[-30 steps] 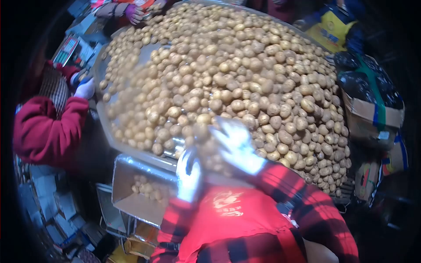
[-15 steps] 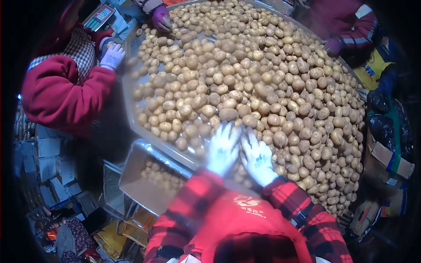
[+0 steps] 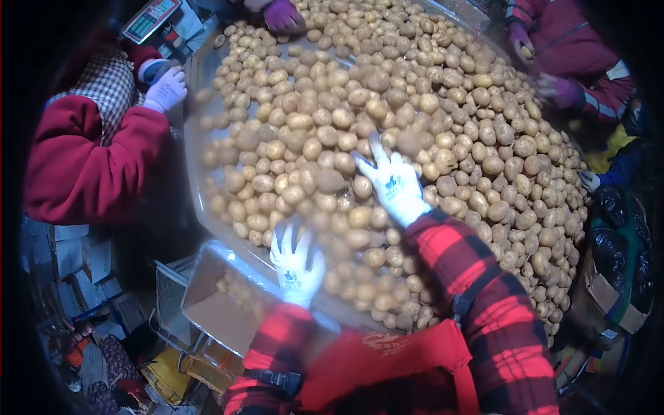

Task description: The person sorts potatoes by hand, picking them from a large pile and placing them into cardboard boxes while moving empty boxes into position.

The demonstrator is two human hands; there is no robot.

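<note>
A large heap of potatoes (image 3: 484, 159) covers a metal-rimmed table (image 3: 200, 187). My left hand (image 3: 297, 266), in a white glove with grey fingertips, is at the near rim with its fingers spread, beside the nearest potatoes. Farther in, my right hand (image 3: 393, 180), gloved the same way, reaches over the heap with fingers apart and fingertips at the potatoes. Neither hand holds a potato. Below the rim, left of my left hand, a cardboard box (image 3: 218, 315) with a shiny taped edge has some potatoes in it.
A co-worker in a dark red top (image 3: 90, 162) is at the left edge, a gloved hand near the rim. Another co-worker's purple glove (image 3: 283, 17) is at the far side. A third co-worker (image 3: 570, 45) is at the upper right. A scale (image 3: 152, 19) sits upper left; black bags (image 3: 612, 252) lie right.
My hands have moved from close together to apart, the right one farther over the heap and the left one leftward. The upper-right co-worker shows more fully, with both hands by the potatoes.
</note>
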